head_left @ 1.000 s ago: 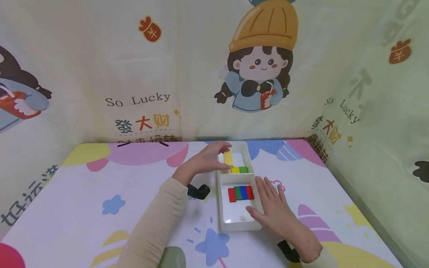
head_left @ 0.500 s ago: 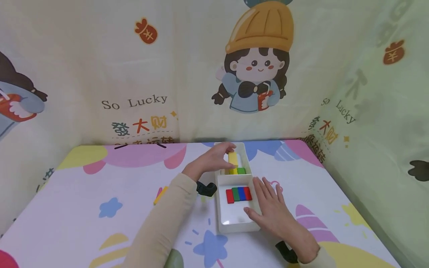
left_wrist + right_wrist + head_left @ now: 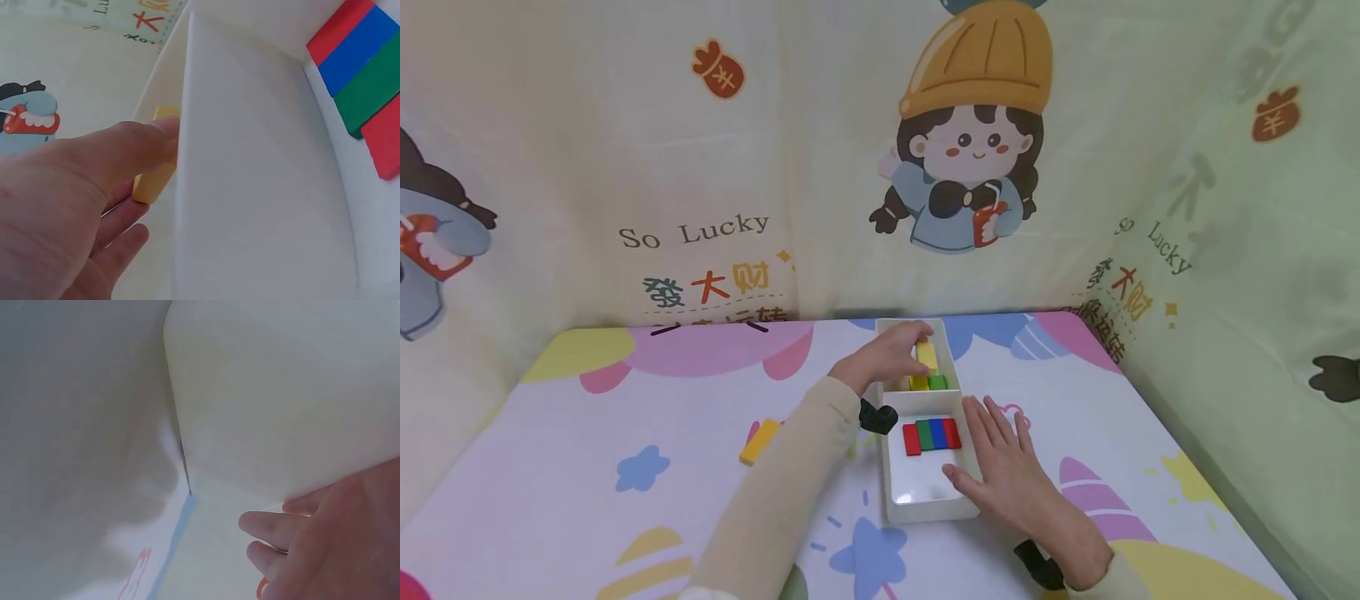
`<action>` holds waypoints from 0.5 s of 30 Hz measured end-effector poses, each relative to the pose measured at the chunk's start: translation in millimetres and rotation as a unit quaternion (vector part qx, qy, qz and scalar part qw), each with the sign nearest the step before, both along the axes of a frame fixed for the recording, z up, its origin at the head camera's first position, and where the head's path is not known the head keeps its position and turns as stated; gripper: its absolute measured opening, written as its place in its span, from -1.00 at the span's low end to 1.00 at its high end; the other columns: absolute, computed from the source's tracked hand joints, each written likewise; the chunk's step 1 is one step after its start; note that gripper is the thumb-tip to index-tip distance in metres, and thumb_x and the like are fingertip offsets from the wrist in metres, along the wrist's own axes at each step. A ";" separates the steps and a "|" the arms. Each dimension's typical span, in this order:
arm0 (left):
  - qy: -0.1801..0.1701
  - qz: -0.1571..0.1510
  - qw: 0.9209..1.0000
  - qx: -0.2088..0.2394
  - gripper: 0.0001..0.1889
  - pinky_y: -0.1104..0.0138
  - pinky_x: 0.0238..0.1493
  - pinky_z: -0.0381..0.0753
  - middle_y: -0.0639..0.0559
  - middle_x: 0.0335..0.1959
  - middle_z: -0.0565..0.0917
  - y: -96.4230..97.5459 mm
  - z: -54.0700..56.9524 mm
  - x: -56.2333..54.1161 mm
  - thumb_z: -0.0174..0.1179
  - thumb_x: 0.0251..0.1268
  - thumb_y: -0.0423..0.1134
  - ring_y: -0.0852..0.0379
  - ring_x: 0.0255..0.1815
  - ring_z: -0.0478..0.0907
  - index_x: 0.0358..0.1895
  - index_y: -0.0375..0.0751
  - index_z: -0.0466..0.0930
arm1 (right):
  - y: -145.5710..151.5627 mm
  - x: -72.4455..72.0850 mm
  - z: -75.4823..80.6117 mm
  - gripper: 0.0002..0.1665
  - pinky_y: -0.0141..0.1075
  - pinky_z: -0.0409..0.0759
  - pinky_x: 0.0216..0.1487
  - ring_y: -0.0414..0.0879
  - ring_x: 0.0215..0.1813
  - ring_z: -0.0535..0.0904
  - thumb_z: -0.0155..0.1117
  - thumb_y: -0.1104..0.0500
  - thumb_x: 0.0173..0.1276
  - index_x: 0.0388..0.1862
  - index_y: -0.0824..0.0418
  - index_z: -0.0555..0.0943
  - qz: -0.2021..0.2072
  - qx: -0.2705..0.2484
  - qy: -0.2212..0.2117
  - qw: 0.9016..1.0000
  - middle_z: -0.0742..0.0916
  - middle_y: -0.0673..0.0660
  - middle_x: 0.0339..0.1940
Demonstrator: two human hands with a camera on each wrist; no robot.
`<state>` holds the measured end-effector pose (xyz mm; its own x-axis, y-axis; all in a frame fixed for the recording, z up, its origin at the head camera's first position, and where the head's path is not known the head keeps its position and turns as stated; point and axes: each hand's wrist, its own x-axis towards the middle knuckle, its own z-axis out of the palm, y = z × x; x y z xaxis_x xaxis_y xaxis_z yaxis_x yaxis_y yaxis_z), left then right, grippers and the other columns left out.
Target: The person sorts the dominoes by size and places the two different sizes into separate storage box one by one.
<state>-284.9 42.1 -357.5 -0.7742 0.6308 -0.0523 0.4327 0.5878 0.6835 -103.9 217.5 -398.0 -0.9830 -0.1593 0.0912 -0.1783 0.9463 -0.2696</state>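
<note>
A white two-compartment box (image 3: 925, 510) stands on the table. My left hand (image 3: 887, 354) reaches into its far compartment and pinches a yellow block (image 3: 927, 357) between thumb and fingers. In the left wrist view the thumb lies on that yellow block (image 3: 149, 189), partly hidden by the divider (image 3: 250, 175). Below it in the head view sit another yellow block (image 3: 919, 384) and a green block (image 3: 937, 382). The near compartment holds a row of red (image 3: 912, 439), green, blue and red blocks. My right hand (image 3: 1011, 479), fingers straight, lies along the box's right side.
A yellow oblong piece (image 3: 758, 442) lies on the table left of the box, partly behind the left sleeve (image 3: 790, 492). The patterned tablecloth (image 3: 572, 458) surrounds the box. A printed curtain (image 3: 835, 167) rises behind the far table edge.
My left hand has shifted right with the yellow block, inside the far compartment. The yellow oblong piece has come out from behind the sleeve. My right hand stays beside the box.
</note>
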 end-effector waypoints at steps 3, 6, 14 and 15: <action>0.002 0.010 1.000 0.005 -0.29 0.20 0.34 0.49 -0.06 0.34 0.48 6.4 -0.5 -1.4 0.36 0.24 -0.23 0.01 0.31 0.43 0.45 -0.14 0.27 | 0.2 -0.9 0.4 0.13 0.37 -0.17 0.50 0.25 0.64 -0.04 0.17 -0.36 0.27 0.62 0.15 0.00 -0.003 0.004 0.003 1.000 0.17 0.18 0.63; -0.002 0.020 1.000 0.009 -0.28 0.22 0.31 0.52 -0.03 0.33 0.48 12.5 -2.6 -2.4 0.38 0.22 -0.23 0.04 0.28 0.44 0.44 -0.12 0.28 | 0.1 -1.4 1.1 0.13 0.38 -0.16 0.50 0.26 0.63 -0.02 0.18 -0.36 0.26 0.62 0.15 0.01 -0.005 0.003 0.003 1.000 0.19 0.19 0.63; -0.037 0.063 0.997 -0.005 -0.28 0.20 0.26 0.56 -0.05 0.30 0.48 17.0 -4.4 -0.8 0.38 0.19 -0.31 0.02 0.19 0.45 0.42 -0.13 0.27 | -1.2 -0.4 -1.0 0.13 0.38 -0.13 0.49 0.26 0.63 -0.03 0.19 -0.35 0.26 0.62 0.14 0.01 -0.003 -0.005 -0.009 1.000 0.19 0.19 0.63; -0.038 0.067 0.997 -0.004 -0.28 0.19 0.26 0.56 -0.05 0.29 0.48 17.6 -4.1 -0.7 0.38 0.19 -0.31 0.02 0.18 0.45 0.42 -0.13 0.27 | -1.2 -0.5 -1.4 0.13 0.38 -0.12 0.49 0.26 0.63 -0.03 0.20 -0.35 0.26 0.62 0.14 0.01 -0.004 -0.005 -0.007 1.000 0.19 0.19 0.63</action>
